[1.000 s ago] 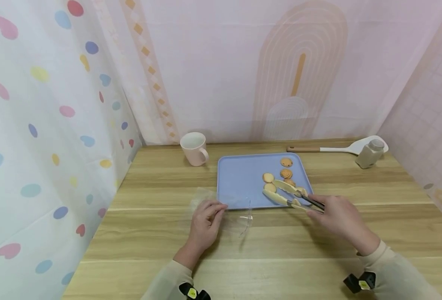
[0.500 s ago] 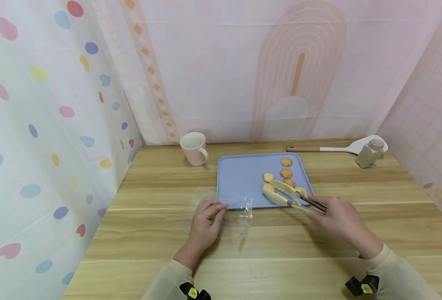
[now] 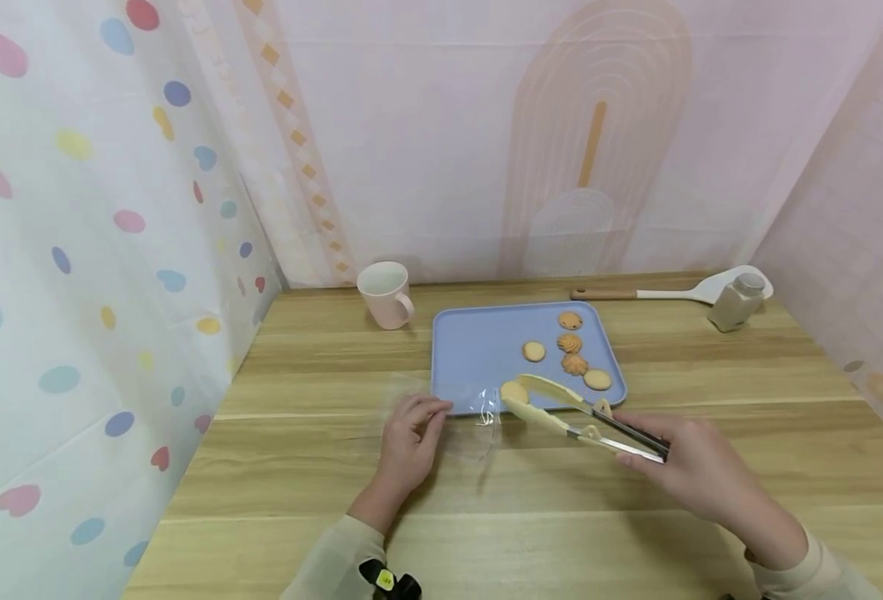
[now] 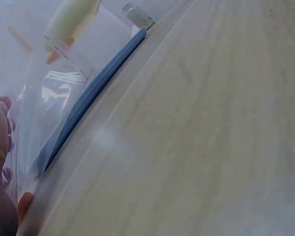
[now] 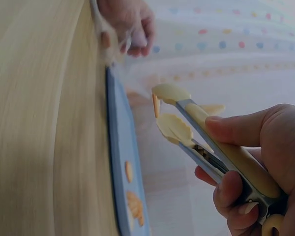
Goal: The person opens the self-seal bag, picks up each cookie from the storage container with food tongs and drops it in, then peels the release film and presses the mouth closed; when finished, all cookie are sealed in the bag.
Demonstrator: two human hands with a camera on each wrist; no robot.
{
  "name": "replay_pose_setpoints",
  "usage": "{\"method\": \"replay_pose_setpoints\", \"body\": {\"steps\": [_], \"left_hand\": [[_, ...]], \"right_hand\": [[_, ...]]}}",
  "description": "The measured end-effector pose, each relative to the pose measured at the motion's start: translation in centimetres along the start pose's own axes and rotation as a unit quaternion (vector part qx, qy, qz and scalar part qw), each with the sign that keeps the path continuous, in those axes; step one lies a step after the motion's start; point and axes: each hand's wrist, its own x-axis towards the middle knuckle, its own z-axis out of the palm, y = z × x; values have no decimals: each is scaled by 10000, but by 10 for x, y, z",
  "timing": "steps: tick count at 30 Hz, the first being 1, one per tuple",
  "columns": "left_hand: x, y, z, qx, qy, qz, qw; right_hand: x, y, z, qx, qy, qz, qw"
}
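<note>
My right hand (image 3: 692, 467) grips cream-coloured tongs (image 3: 561, 408), and their tips pinch a round cookie (image 3: 514, 392) over the near edge of the blue tray (image 3: 479, 350). In the right wrist view the tongs (image 5: 206, 132) clamp the cookie (image 5: 156, 105) edge-on. My left hand (image 3: 410, 437) holds a clear plastic bag (image 3: 464, 425) on the wooden table, its mouth turned toward the tongs. The bag (image 4: 49, 113) also fills the left wrist view beside the tray's edge (image 4: 93, 88). Several cookies (image 3: 569, 350) lie on the tray's right half.
A pink mug (image 3: 385, 293) stands behind the tray at the left. A white spatula with a wooden handle (image 3: 666, 292) and a small capped jar (image 3: 737, 302) sit at the back right. Patterned curtains wall the table on three sides.
The tongs have lifted one cookie off the tray and carried it left and toward me, up to the bag's mouth. My left hand stays on the bag.
</note>
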Motion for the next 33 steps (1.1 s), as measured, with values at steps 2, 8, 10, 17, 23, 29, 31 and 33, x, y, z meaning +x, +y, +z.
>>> {"method": "replay_pose_setpoints", "body": {"steps": [2,8,10,17,23,29,31,33], "left_hand": [[0,0,-1,-38,5,-22,10000],[0,0,-3,-135,85,14,9999],[1,1,-4,-177,119,37,9998],[2,6,-4,-277,124,71,9995],[3,9,0,-435,298,378,9979],[2,10,0,-499,196,374,9979],[2,10,-1,-504,160,357,9980],[2,9,-1,-524,146,366,9978]], "right_hand": [[-2,-5,1,115,33,-227,9997],[-1,-16,11,38,-148,-680,9976],[1,-17,17,-34,-248,-701,9972],[16,-27,38,-38,-629,-713,9955],[32,-35,60,-83,-816,-679,9943],[43,-44,78,136,-989,-628,9930],[46,-47,82,120,-986,-625,9931],[48,-49,86,106,-948,-636,9934]]}}
